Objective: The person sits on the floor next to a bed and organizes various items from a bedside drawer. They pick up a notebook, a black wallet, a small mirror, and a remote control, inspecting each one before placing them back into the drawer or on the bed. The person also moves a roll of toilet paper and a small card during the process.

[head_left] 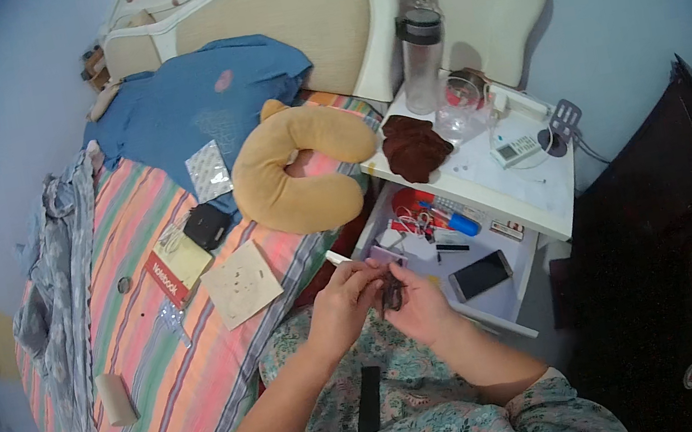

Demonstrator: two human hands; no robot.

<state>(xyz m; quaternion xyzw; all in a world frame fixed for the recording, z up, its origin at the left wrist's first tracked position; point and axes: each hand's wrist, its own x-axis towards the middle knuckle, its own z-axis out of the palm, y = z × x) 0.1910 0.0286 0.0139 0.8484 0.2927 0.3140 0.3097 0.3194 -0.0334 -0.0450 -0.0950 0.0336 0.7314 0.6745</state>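
My left hand [342, 303] and my right hand [423, 304] meet over my lap, in front of the open drawer [516, 315]. Between them is a small dark bundle [392, 294], perhaps a coiled cord; its kind is unclear. The curled fingers of my right hand cradle it, while my left fingertips pinch at its upper end. A slim white piece [337, 258] sticks out beyond my left hand, its other end hidden by the fingers. Just past my fingertips lies a pale pink item [386, 255] in the drawer. A black strip [369, 400] rests on my patterned clothing.
The drawer also holds a phone [481, 276], a blue-capped item [463, 224] and white cables. On the nightstand [555, 204] stand a tall clear bottle [422, 66], a brown cloth [414, 148] and a corded phone [518, 150]. A neck pillow [267, 183], notebook [169, 278] and black pouch [207, 227] lie on the striped bed.
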